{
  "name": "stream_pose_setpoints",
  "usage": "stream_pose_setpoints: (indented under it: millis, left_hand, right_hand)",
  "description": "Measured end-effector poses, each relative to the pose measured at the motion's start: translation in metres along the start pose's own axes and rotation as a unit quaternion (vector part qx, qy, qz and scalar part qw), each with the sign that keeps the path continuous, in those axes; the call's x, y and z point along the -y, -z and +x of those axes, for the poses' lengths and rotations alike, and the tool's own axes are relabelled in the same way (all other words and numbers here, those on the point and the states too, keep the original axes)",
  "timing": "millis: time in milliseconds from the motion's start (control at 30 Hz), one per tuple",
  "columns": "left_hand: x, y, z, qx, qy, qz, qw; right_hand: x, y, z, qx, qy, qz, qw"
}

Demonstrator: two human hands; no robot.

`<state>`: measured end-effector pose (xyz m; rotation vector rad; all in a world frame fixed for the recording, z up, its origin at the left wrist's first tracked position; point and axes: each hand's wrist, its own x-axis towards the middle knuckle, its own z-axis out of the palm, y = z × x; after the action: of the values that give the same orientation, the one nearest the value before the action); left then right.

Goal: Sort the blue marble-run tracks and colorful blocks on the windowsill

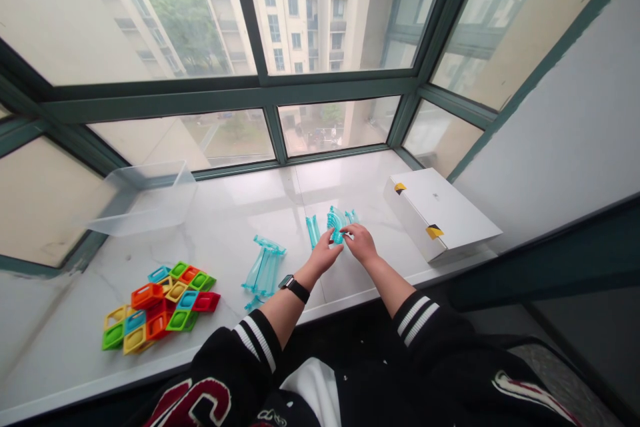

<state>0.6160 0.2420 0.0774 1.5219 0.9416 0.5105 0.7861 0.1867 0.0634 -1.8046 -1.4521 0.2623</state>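
My left hand (325,255) and my right hand (361,243) meet over the white windowsill (240,213), both pinching a small translucent teal curved piece (336,225). More teal pieces lie just beyond the fingers, among them a straight one (313,230). A black watch (295,287) is on my left wrist. Further left lies a bundle of long teal track pieces (263,267).
A pile of coloured square frames (160,307) sits at the front left of the sill. A clear plastic tub (145,199) stands at the back left. A white box (440,213) with yellow-black tape lies at the right. Window glass runs behind.
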Motion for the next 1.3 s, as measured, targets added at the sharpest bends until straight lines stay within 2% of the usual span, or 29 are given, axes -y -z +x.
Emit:
stream_pose_setpoints:
  millis: [600, 1033, 1300]
  left_hand:
    - [-0.0012, 0.0012, -0.0013, 0.001, 0.013, 0.005, 1.0]
    - [0.0053, 0.0016, -0.0002, 0.002, 0.0, -0.016, 1.0]
    - [-0.002, 0.0042, -0.0063, -0.01, 0.0, -0.011, 1.0]
  right_hand:
    - [-0.0055, -0.0022, -0.0015, 0.024, 0.014, -0.048, 0.998]
    - [0.0002, 0.0001, -0.0002, 0.039, 0.017, -0.049, 0.998]
    - [0.0034, 0.0078, -0.0041, 0.051, 0.01, -0.045, 0.998]
